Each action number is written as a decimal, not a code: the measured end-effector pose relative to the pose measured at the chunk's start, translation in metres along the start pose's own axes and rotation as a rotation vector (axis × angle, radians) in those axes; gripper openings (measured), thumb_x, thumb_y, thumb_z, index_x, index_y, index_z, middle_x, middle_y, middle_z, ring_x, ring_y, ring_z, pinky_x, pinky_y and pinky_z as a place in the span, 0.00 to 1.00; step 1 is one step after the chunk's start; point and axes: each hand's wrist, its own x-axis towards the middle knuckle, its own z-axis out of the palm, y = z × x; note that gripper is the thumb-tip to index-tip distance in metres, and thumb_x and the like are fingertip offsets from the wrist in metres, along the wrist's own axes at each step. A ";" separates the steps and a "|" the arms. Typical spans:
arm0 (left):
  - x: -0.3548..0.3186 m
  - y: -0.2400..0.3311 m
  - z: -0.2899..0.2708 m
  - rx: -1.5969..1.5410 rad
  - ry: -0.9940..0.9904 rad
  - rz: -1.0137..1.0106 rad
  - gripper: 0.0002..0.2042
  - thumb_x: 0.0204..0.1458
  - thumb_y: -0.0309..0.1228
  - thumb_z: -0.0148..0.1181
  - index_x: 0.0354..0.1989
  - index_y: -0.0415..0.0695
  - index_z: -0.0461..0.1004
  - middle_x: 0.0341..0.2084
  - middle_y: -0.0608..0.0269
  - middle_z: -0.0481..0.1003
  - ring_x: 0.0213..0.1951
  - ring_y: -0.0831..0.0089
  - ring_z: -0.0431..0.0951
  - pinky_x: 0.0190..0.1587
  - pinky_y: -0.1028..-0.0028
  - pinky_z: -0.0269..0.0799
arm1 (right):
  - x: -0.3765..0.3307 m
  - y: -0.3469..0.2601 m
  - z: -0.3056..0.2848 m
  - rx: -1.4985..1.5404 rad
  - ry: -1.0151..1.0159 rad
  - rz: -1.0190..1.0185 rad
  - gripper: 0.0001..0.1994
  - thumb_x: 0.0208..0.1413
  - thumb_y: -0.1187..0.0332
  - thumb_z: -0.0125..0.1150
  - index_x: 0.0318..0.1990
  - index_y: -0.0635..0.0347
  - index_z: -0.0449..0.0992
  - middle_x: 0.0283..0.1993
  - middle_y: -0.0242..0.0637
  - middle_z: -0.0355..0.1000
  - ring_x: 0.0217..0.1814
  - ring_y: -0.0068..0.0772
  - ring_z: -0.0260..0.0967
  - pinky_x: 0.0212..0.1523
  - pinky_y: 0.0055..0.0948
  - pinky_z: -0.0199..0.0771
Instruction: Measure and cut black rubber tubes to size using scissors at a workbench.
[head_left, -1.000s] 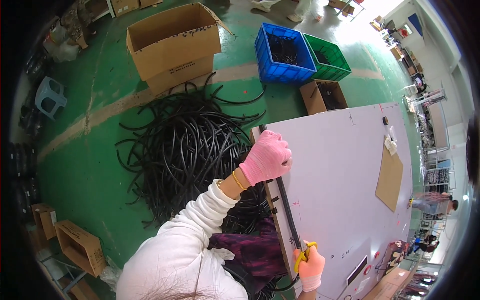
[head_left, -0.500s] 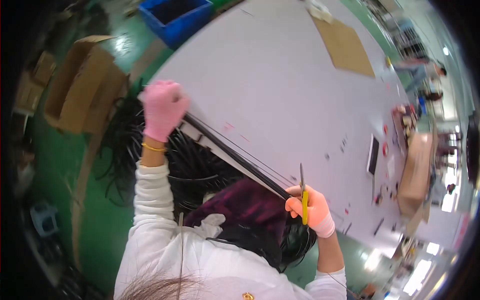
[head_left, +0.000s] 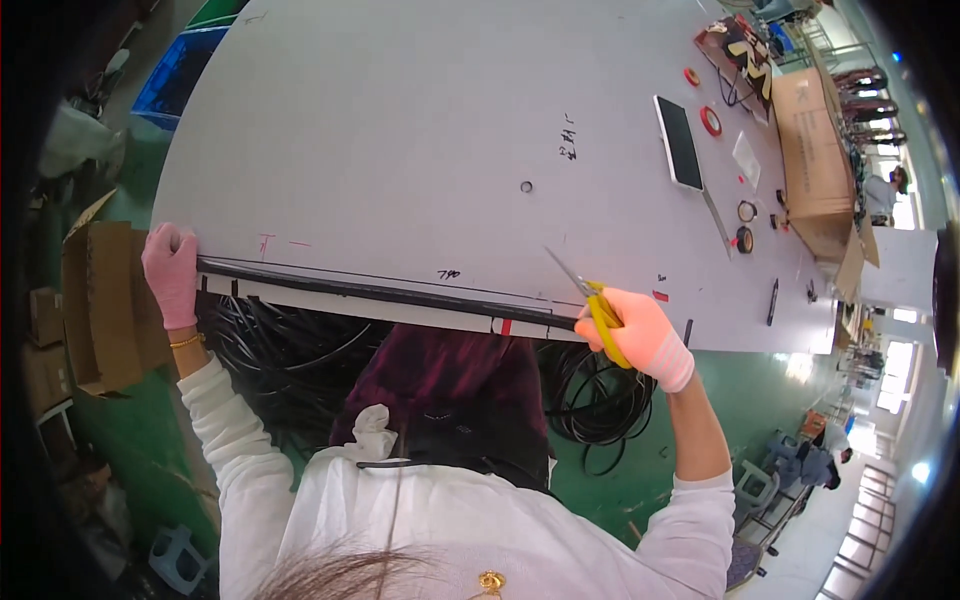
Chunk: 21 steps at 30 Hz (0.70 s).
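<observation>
Black tubing [head_left: 400, 295] is laid along the near edge of the counter [head_left: 400, 150]. At the counter's left corner it is clasped in the left hand's grip [head_left: 172, 272]; farther right, yellow-handled scissors [head_left: 606, 325] are held in the right hand's grip [head_left: 642, 338].

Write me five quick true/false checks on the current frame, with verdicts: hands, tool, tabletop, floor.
1. The right hand, in a pale orange knit glove, holds yellow-handled metal scissors. True.
2. A long, thin, black rubbery tube lies along the near edge of the flat pale-grey table. True.
3. The left hand, in a pink knit glove, is at the tube's right end. False: that hand is at its left end.
4. The flat, rectangular, black-screened tablet lies left of the scissors. False: the tablet lies to their right.
</observation>
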 end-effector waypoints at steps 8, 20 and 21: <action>0.000 -0.001 0.001 -0.012 -0.001 -0.012 0.17 0.51 0.22 0.59 0.22 0.37 0.53 0.19 0.60 0.53 0.26 0.69 0.56 0.31 0.68 0.59 | 0.015 0.015 0.013 -0.394 0.156 -0.271 0.15 0.55 0.66 0.71 0.42 0.68 0.76 0.25 0.40 0.72 0.26 0.20 0.62 0.33 0.25 0.70; 0.000 0.005 0.000 -0.052 -0.002 -0.062 0.16 0.50 0.21 0.59 0.21 0.37 0.54 0.19 0.62 0.53 0.26 0.70 0.56 0.31 0.69 0.57 | 0.007 0.008 0.015 -0.097 0.070 -0.198 0.12 0.59 0.69 0.65 0.47 0.64 0.77 0.23 0.31 0.66 0.26 0.16 0.59 0.31 0.22 0.66; 0.000 0.005 0.000 -0.048 -0.003 -0.083 0.16 0.50 0.21 0.59 0.21 0.37 0.54 0.19 0.62 0.53 0.26 0.71 0.56 0.31 0.69 0.58 | 0.008 0.010 0.016 -0.093 0.067 -0.195 0.12 0.59 0.69 0.65 0.47 0.64 0.77 0.23 0.31 0.66 0.26 0.16 0.59 0.31 0.22 0.66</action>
